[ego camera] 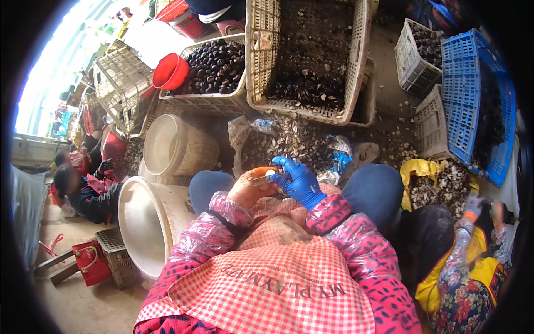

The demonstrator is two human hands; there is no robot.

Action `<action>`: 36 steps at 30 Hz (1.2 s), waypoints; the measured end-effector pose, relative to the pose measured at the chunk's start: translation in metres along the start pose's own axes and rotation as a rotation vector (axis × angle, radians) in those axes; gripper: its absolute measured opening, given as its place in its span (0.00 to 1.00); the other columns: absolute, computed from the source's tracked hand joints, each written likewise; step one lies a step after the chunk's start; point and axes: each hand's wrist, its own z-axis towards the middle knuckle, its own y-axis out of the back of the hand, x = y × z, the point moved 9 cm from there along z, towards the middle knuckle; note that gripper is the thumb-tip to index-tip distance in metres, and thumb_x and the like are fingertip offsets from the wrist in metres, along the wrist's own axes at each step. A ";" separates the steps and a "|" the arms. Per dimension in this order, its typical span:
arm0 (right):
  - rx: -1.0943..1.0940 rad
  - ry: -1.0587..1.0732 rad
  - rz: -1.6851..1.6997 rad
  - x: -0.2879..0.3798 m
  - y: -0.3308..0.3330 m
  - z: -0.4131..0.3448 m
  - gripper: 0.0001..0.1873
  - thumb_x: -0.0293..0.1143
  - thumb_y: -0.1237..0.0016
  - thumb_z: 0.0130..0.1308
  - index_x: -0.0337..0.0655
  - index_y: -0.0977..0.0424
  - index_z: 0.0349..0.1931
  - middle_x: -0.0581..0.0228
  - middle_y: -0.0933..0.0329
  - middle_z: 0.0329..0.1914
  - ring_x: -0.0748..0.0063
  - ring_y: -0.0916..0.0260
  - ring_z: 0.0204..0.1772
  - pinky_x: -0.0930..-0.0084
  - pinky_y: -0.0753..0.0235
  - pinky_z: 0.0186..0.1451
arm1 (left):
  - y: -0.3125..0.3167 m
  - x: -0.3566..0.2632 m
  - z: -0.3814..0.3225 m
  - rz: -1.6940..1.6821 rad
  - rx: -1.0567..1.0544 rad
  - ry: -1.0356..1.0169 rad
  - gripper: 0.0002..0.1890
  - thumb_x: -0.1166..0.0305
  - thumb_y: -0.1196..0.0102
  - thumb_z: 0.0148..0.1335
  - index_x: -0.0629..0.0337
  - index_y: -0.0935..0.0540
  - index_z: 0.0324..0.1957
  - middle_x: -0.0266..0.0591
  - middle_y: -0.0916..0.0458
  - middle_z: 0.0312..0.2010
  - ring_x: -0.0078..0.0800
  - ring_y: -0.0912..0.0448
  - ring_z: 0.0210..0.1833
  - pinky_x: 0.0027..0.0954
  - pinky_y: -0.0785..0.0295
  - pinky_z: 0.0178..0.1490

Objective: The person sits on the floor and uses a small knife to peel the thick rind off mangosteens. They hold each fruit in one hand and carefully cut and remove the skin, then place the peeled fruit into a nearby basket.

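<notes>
Above my lap, my left hand (252,186) is bare apart from an orange finger cover. It grips a small metal-bladed peeling tool (262,180). At its fingertips shows a pale, round peeled piece (270,172). My right hand (298,181) wears a blue glove, thumb and forefinger spread close beside that piece; whether they grip it, I cannot tell. Beyond my hands, a heap of dark and whitish peelings (294,137) lies on the ground between my knees. A large crate (358,67) tilts over the heap, holding dark scraps and peelings.
A crate of dark round water chestnuts (217,67) carries a red scoop (170,72). Plastic buckets (167,208) lie sideways at my left. Blue crates (463,96) and a yellow sack of peelings (442,183) stand right. A co-worker in a yellow apron (434,288) sits close at right; others sit left.
</notes>
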 end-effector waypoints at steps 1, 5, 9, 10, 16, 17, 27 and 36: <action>0.044 0.108 -0.035 0.010 -0.002 -0.001 0.21 0.54 0.48 0.60 0.50 0.25 0.44 0.55 0.20 0.35 0.57 0.22 0.38 0.67 0.24 0.41 | 0.003 0.003 -0.003 -0.006 -0.044 0.028 0.19 0.74 0.46 0.62 0.62 0.28 0.55 0.37 0.23 0.40 0.29 0.22 0.44 0.32 0.25 0.49; -0.106 -0.232 0.294 -0.026 0.009 -0.002 0.23 0.56 0.48 0.59 0.48 0.26 0.44 0.55 0.20 0.33 0.62 0.21 0.36 0.68 0.25 0.38 | -0.002 -0.003 -0.006 -0.058 -0.073 -0.006 0.18 0.75 0.46 0.62 0.63 0.28 0.55 0.37 0.23 0.39 0.30 0.23 0.44 0.32 0.26 0.50; 0.038 -0.045 0.099 -0.010 -0.003 -0.001 0.20 0.53 0.48 0.60 0.48 0.26 0.42 0.55 0.21 0.29 0.60 0.22 0.32 0.67 0.26 0.35 | -0.008 -0.004 -0.006 -0.041 -0.040 0.010 0.19 0.76 0.47 0.61 0.63 0.29 0.55 0.36 0.23 0.39 0.31 0.23 0.44 0.34 0.26 0.50; -0.047 -0.081 0.117 -0.012 0.006 -0.002 0.20 0.53 0.48 0.61 0.47 0.25 0.42 0.55 0.21 0.29 0.60 0.22 0.32 0.67 0.26 0.34 | -0.006 -0.002 -0.006 -0.035 -0.060 0.025 0.19 0.77 0.47 0.61 0.63 0.29 0.55 0.36 0.24 0.38 0.31 0.23 0.43 0.33 0.26 0.49; -0.073 -0.003 0.259 0.003 0.009 -0.001 0.17 0.49 0.47 0.62 0.44 0.25 0.37 0.61 0.21 0.28 0.70 0.24 0.31 0.71 0.26 0.35 | 0.001 -0.004 -0.001 -0.149 -0.034 -0.045 0.18 0.77 0.47 0.61 0.61 0.28 0.54 0.35 0.24 0.37 0.31 0.24 0.44 0.32 0.26 0.48; -0.049 0.033 0.151 0.008 0.007 -0.002 0.17 0.49 0.47 0.62 0.44 0.25 0.37 0.62 0.21 0.29 0.72 0.24 0.31 0.72 0.26 0.36 | -0.002 -0.005 0.001 -0.177 0.015 -0.054 0.18 0.77 0.48 0.61 0.60 0.28 0.54 0.35 0.24 0.37 0.32 0.24 0.45 0.32 0.26 0.48; -0.018 -0.024 0.141 0.002 0.002 -0.002 0.19 0.48 0.47 0.62 0.45 0.26 0.44 0.60 0.20 0.30 0.72 0.23 0.30 0.73 0.25 0.35 | -0.005 -0.003 -0.005 -0.056 -0.102 -0.006 0.16 0.79 0.48 0.61 0.59 0.27 0.52 0.35 0.24 0.36 0.31 0.22 0.41 0.30 0.27 0.45; 0.118 0.067 0.020 0.020 0.000 -0.004 0.21 0.52 0.46 0.60 0.48 0.25 0.45 0.56 0.21 0.31 0.65 0.23 0.33 0.69 0.26 0.38 | -0.011 -0.001 0.001 -0.160 0.012 -0.040 0.15 0.77 0.46 0.61 0.61 0.26 0.50 0.33 0.24 0.34 0.25 0.26 0.36 0.25 0.30 0.41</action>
